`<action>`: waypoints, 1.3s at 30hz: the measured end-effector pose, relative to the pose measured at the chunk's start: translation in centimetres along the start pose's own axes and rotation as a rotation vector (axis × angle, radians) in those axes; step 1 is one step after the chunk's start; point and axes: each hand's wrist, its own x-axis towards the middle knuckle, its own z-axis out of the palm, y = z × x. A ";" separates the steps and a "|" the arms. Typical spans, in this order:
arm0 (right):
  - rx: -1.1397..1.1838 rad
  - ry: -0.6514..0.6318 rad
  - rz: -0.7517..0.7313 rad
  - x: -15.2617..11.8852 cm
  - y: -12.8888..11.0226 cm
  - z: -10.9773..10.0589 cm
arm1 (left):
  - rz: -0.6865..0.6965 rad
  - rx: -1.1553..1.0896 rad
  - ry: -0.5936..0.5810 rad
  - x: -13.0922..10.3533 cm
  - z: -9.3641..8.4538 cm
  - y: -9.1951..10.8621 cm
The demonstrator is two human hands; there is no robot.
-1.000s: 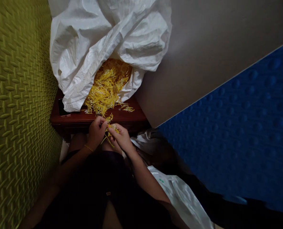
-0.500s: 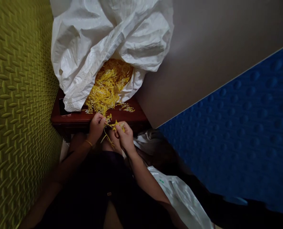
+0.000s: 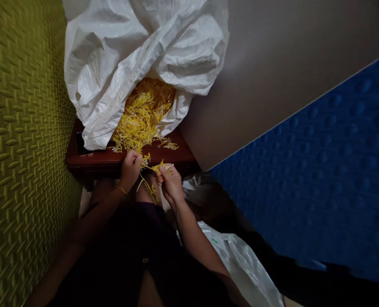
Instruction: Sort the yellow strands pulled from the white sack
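A heap of thin yellow strands with pale tips (image 3: 141,113) spills from the mouth of a large white woven sack (image 3: 113,81) onto a dark red wooden stool or low table (image 3: 106,158). At its front edge my left hand (image 3: 132,166) pinches some of the strands between thumb and fingers. Just to the right, my right hand (image 3: 170,181) is closed on a small bunch of yellow strands (image 3: 159,167). A few loose strands (image 3: 149,187) dangle between the hands, above my lap. What exactly the strands are is too small to tell.
On the left stands a yellow-green textured mat wall (image 3: 23,128). A grey-brown panel (image 3: 256,76) and a blue studded mat (image 3: 320,179) rise on the right. A dark flat object (image 3: 82,144) lies by the sack, and a white plastic bag (image 3: 240,256) is at lower right.
My right hand has moved slightly to the right, away from the left, with its bunch of strands. The dangling strands have shifted. My left hand has barely moved.
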 end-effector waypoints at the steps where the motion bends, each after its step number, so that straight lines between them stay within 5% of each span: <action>1: 0.017 -0.024 0.044 0.1 0.1 0.0 | 0.023 0.053 0.013 -0.1 -0.1 0.2; 9: -0.029 -0.241 0.287 -0.9 0.1 0.2 | 0.100 0.271 0.058 -0.3 -0.6 0.4; 17: -0.154 -0.440 0.328 -0.8 0.5 0.1 | 0.129 0.328 0.038 0.0 -0.7 -0.3; 25: -0.229 -0.313 0.089 -1.6 2.1 0.4 | 0.036 0.257 0.082 0.3 0.7 -2.4; 30: -0.348 -0.310 0.027 -4.6 1.6 0.2 | 0.013 0.206 0.097 1.6 1.5 -3.9; 32: -0.448 -0.394 0.038 -6.4 0.0 -1.4 | -0.010 0.190 0.194 2.6 1.0 -4.2; 34: -0.551 -0.411 0.105 -8.4 -2.0 -5.0 | 0.014 0.140 0.150 3.4 0.6 -4.2; 39: -0.965 0.206 0.355 -16.0 -5.7 -18.0 | -0.044 -0.101 -0.002 2.7 0.8 -3.6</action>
